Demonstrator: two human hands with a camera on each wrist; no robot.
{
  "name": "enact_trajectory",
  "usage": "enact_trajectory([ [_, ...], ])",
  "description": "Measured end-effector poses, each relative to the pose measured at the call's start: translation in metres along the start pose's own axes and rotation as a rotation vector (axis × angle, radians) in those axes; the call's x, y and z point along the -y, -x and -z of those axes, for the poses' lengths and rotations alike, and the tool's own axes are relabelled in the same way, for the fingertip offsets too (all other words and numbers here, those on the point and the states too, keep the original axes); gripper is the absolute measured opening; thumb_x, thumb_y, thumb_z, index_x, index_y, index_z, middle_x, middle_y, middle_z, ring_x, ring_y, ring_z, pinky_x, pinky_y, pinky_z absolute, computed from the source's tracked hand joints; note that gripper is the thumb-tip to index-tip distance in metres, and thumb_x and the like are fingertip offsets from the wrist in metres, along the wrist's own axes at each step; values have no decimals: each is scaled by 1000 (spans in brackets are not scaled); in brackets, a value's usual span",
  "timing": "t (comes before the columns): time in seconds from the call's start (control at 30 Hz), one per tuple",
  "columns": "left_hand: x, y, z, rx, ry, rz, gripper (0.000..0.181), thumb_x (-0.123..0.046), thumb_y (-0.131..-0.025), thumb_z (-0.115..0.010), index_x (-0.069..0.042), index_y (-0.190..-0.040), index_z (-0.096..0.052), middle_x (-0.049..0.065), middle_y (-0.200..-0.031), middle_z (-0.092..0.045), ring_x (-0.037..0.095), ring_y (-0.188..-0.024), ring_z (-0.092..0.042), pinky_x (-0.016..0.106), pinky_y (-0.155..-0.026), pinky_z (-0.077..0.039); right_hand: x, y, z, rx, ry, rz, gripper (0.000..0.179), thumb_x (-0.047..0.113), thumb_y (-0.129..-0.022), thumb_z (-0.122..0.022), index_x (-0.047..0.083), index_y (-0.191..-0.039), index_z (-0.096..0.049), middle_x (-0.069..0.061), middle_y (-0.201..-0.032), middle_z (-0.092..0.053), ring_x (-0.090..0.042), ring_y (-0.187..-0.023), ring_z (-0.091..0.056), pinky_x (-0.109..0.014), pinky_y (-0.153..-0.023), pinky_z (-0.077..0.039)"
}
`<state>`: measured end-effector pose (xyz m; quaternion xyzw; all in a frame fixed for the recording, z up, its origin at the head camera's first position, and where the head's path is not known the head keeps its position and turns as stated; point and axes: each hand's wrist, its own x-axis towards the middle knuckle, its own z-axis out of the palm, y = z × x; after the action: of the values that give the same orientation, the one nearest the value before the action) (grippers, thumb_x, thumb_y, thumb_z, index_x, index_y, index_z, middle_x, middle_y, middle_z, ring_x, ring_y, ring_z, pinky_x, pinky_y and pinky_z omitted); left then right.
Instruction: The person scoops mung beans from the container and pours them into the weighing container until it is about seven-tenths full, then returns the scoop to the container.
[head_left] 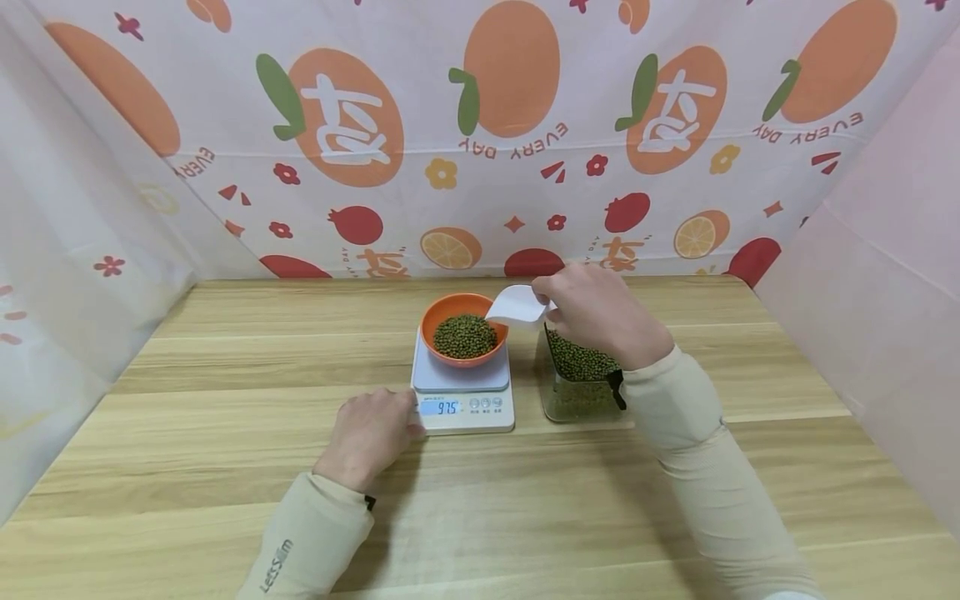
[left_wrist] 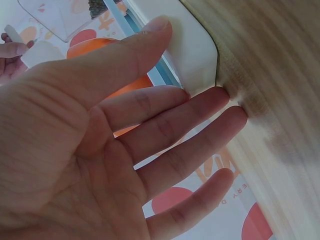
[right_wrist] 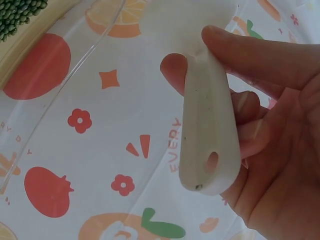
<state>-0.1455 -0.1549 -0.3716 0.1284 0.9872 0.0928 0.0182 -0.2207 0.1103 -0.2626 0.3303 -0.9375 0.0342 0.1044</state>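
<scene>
The right hand (head_left: pixel 600 312) holds a white scoop (head_left: pixel 517 304) by its handle, thumb and fingers closed round the neck where handle meets blade, the remaining fingers curled behind. The scoop's front lip reaches over the right rim of an orange bowl (head_left: pixel 457 304); whether any beans lie in the scoop I cannot tell. Small green beans (head_left: pixel 465 336) fill the middle of the bowl, which stands upright on the platform of a white kitchen scale (head_left: pixel 461 386). The scale's lit display (head_left: pixel 440 408) appears to read 97.5, with 3 round buttons to the right of it. The left hand (head_left: pixel 373 433) touches the scale's front left corner, its fingers extended and loosely spread, the thumb resting along the casing. Just right of the scale, beneath the right hand and wrist, a clear container (head_left: pixel 581 408) holds more green beans. The scale and container rest on a wood-grain tabletop (head_left: pixel 225 417), with a white fruit-print cloth (head_left: pixel 480 183) behind. Beige sleeves (head_left: pixel 307 533) cover both forearms.
</scene>
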Motion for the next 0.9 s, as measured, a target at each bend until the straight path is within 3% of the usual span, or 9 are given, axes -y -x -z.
enact_trajectory([
  [0.43, -1, 0, 2, 11, 4, 6, 24, -20, -82, -85, -2, -92, -71, 4, -67, -57, 18, -60, -51, 38, -55, -50, -8, 10, -1, 4, -48, -21, 11, -3, -87, -74, 2, -97, -75, -15, -92, -72, -30, -78, -63, -41, -62, -55],
  [0.9, -1, 2, 2, -1, -9, 2, 24, -20, -83, -85, -3, -92, -71, 3, -66, -56, 18, -60, -50, 38, -54, -49, -22, 20, 1, 3, -63, -35, 9, -4, -85, -73, 3, -89, -71, -10, -82, -69, -24, -67, -57, -37, -57, -48],
])
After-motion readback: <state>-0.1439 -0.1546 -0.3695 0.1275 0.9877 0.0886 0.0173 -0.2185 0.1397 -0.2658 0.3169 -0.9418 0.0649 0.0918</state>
